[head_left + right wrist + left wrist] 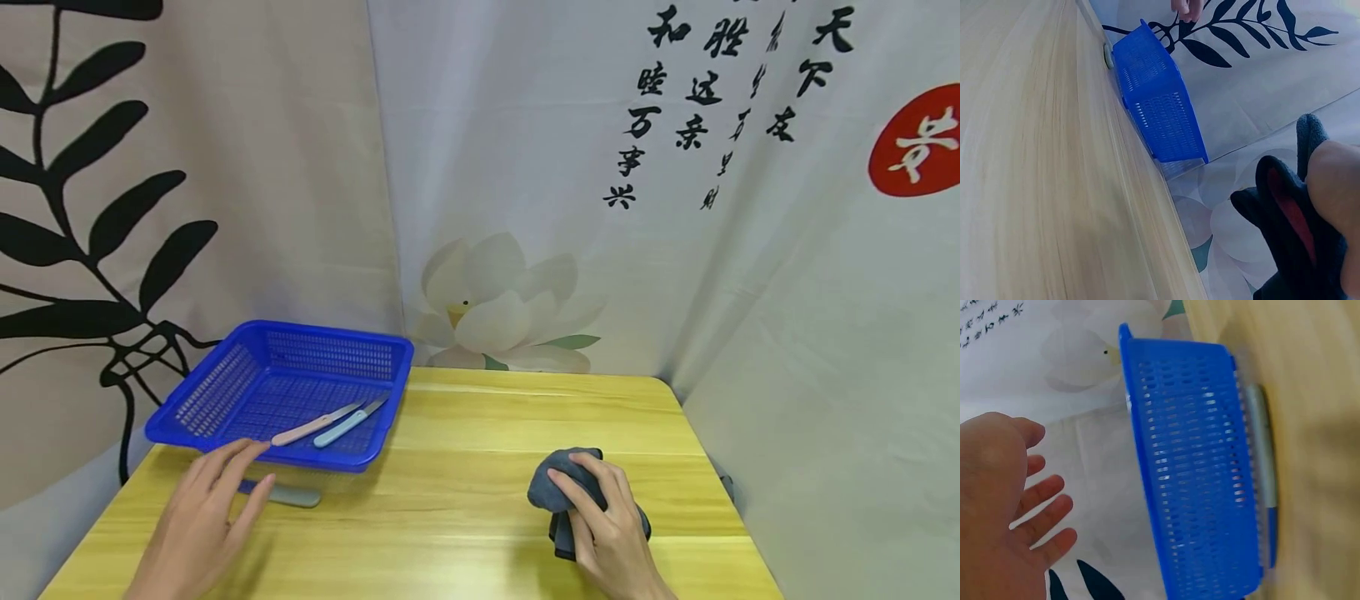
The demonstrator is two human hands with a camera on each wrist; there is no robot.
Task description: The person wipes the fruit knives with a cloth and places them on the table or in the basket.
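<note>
My right hand (611,533) grips a bunched dark grey cloth (558,483) over the right part of the table; in the right wrist view the cloth (1291,225) shows black edging and a reddish strip. At the left, my left hand (206,517) hovers with spread fingers and holds nothing. Below it, in front of the basket, lies a knife (294,496) with a grey blade and a blue handle, the handle partly hidden by the hand. The left wrist view shows this knife (1262,444) beside the basket, apart from the hand.
A blue plastic basket (206,398) stands at the table's back left. In it lie a pink-handled knife (311,427) and a light-blue-handled knife (345,427). Printed curtains (525,167) hang close behind the wooden table (450,500).
</note>
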